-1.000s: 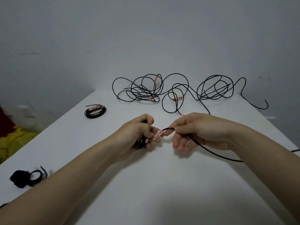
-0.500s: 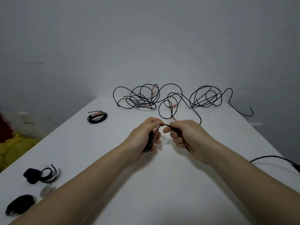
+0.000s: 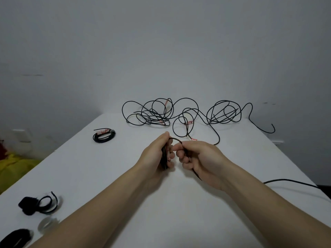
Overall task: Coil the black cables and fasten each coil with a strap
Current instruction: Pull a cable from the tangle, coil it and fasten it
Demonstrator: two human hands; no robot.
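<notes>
Above the middle of the white surface (image 3: 107,176), the left hand (image 3: 154,156) has its fingers curled round a small, partly wound coil of black cable (image 3: 163,160). The right hand (image 3: 202,158), just beside it, pinches the free strand (image 3: 176,139) arching out of that coil, and the cable passes on under its palm. A tangle of loose black cables (image 3: 161,113) with red-and-white tags lies along the far edge, a finished strapped coil (image 3: 103,136) sits at the far left, and black straps (image 3: 38,204) lie near the front left corner.
</notes>
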